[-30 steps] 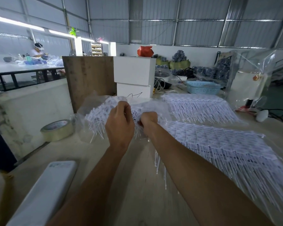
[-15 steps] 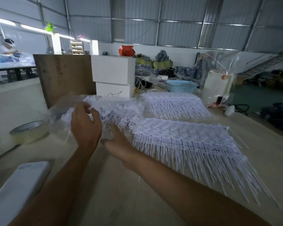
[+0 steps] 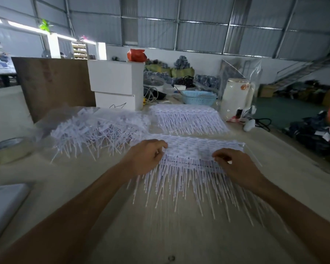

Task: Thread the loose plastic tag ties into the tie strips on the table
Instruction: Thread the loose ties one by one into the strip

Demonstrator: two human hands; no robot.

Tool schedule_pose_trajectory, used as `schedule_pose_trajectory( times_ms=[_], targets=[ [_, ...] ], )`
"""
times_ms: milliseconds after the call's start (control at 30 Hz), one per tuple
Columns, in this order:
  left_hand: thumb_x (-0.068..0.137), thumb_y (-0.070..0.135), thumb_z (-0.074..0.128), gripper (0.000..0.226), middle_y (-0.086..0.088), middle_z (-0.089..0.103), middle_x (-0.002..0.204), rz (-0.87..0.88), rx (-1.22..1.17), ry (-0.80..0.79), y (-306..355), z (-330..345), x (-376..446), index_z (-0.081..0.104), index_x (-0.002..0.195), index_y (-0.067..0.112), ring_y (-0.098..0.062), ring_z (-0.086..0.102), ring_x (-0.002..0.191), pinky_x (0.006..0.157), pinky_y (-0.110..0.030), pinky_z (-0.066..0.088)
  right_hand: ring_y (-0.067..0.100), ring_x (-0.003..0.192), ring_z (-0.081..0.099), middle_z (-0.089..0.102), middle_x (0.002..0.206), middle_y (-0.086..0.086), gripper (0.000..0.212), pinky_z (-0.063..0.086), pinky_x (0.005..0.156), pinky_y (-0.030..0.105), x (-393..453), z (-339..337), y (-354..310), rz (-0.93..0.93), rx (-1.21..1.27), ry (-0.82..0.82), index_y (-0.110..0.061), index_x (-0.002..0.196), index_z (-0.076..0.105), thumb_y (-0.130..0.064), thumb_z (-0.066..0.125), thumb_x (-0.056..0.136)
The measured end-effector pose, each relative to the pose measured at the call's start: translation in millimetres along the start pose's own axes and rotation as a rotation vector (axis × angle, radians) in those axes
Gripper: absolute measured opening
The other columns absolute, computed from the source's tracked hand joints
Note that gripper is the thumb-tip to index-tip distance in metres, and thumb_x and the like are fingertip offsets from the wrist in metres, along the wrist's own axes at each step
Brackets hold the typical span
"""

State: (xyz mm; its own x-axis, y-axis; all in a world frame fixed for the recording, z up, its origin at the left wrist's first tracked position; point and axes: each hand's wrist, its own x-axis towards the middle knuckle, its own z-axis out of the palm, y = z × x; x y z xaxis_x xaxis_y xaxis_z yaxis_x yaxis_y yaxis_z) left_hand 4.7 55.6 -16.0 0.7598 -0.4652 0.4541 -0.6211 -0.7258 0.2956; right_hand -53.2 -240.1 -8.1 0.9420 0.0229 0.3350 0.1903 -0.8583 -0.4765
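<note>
- Head view: the left hand point(image 3: 145, 156) and the right hand point(image 3: 234, 164) sit at the two ends of the near tie strip point(image 3: 190, 149) on the table point(image 3: 160, 235), fingers curled and pinching its headed edge, one hand to each end
- That strip lies flat with its tails fanned toward the person; it looks fully threaded, though single slots are too small to check
- A second threaded strip point(image 3: 187, 116) lies farther back, near the blue basket point(image 3: 198, 97)
- The heap of loose tag ties point(image 3: 95, 130) lies to the left, partly in a clear bag, and it is large
- My reading: two strips look done, while most of the work is left, judging by the size of the heap
</note>
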Motion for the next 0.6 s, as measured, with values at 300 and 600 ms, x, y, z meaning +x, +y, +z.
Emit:
schedule_pose_trajectory(
  times_ms=[300, 600],
  targets=[
    [0.100, 0.024, 0.048, 0.039, 0.000, 0.052, 0.141, -0.058, 0.281, -0.123, -3, 34, 15, 0.053, 0.139, 0.019, -0.020, 0.047, 0.128, 0.102, -0.039, 0.038, 0.036, 0.118, 0.057, 0.063, 0.131, 0.016, 0.031, 0.047, 0.098, 0.046, -7, 0, 60, -0.097, -0.368, -0.039, -0.005, 0.128, 0.064, -0.010, 0.052, 0.100],
    [0.088, 0.019, 0.063, 0.029, -0.001, 0.060, 0.112, -0.044, 0.224, 0.012, 4, 28, 21, 0.060, 0.117, 0.025, -0.026, 0.049, 0.115, 0.094, -0.042, 0.041, 0.028, 0.125, 0.049, 0.055, 0.138, 0.002, 0.041, 0.042, 0.099, 0.039, 2, -1, 62, -0.076, -0.528, -0.067, -0.019, 0.138, 0.053, -0.018, 0.048, 0.098]
  ],
)
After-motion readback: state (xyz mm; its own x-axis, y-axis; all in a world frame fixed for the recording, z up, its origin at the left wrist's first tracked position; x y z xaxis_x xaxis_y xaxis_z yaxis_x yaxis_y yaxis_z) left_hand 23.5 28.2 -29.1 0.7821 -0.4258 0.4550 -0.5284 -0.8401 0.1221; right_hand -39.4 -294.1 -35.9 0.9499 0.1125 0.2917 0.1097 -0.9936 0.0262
